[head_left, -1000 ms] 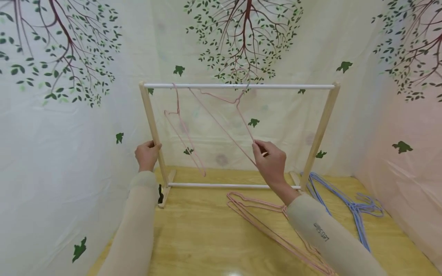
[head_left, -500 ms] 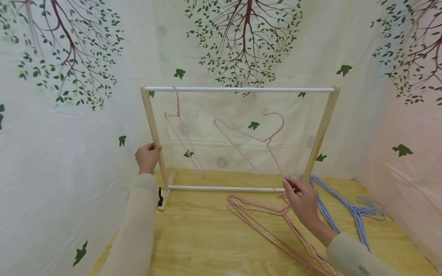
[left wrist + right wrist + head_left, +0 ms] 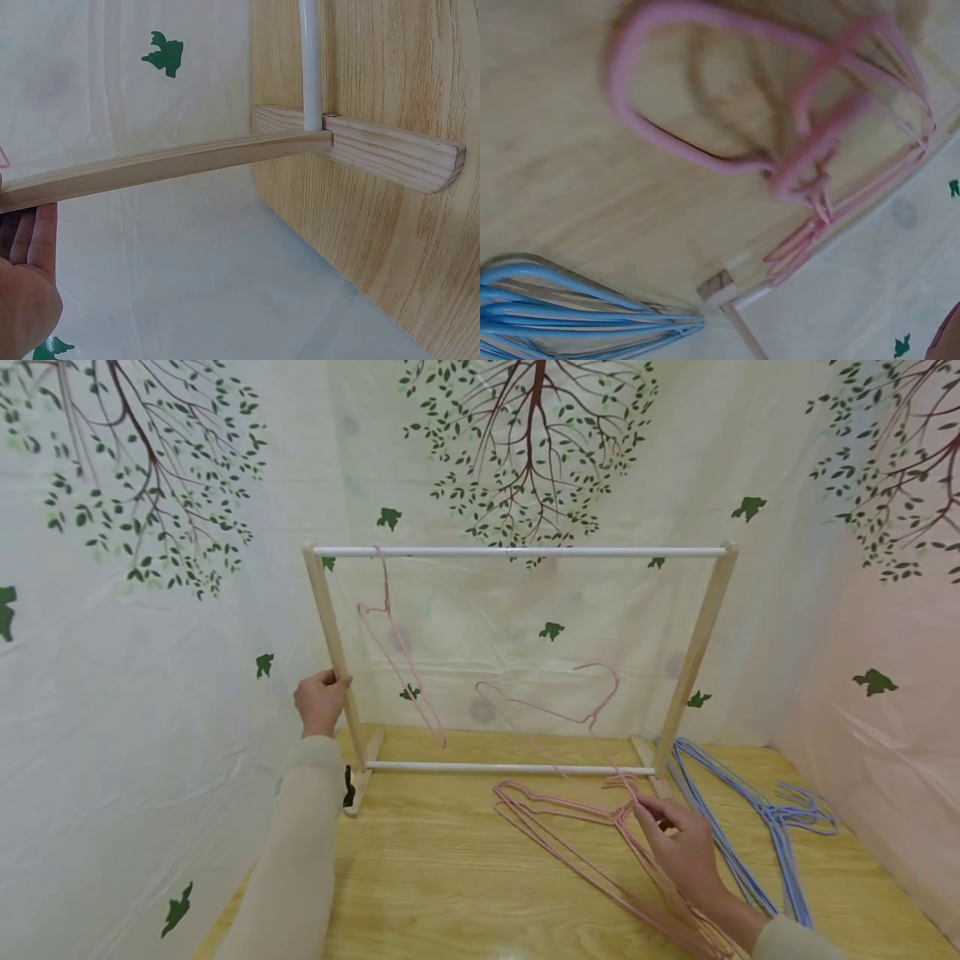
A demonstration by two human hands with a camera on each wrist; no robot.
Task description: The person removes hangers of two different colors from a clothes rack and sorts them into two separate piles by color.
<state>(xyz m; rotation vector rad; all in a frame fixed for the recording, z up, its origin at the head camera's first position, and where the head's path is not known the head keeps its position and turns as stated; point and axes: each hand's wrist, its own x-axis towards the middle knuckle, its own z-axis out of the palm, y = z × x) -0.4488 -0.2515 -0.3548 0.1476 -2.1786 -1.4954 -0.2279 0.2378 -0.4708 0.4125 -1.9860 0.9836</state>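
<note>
My left hand (image 3: 318,703) grips the left wooden post (image 3: 165,166) of a small clothes rack, fingers behind it. My right hand (image 3: 684,843) pinches a thin pink clothes hanger between thumb and fingertips. That hanger's hook (image 3: 617,681) stands up in front of the rack's right half, below the white top rail (image 3: 517,552). Another pink hanger (image 3: 387,585) hangs from the rail near its left end. Several pink hangers (image 3: 621,814) lie stacked on the table just in front of the rack, partly behind my right hand. Only an edge of that hand (image 3: 946,341) shows in the right wrist view.
A bundle of blue hangers (image 3: 776,814) lies on the wooden table (image 3: 420,868) at the right. The rack's white lower bar (image 3: 480,767) runs close above the tabletop. A printed curtain (image 3: 810,593) encloses the back and sides. A black strap (image 3: 348,787) is at the left foot.
My right hand has moved down and right, bringing the pink hanger from up at the top rail to low near the stacked pink hangers. The left hand has stayed on the post.
</note>
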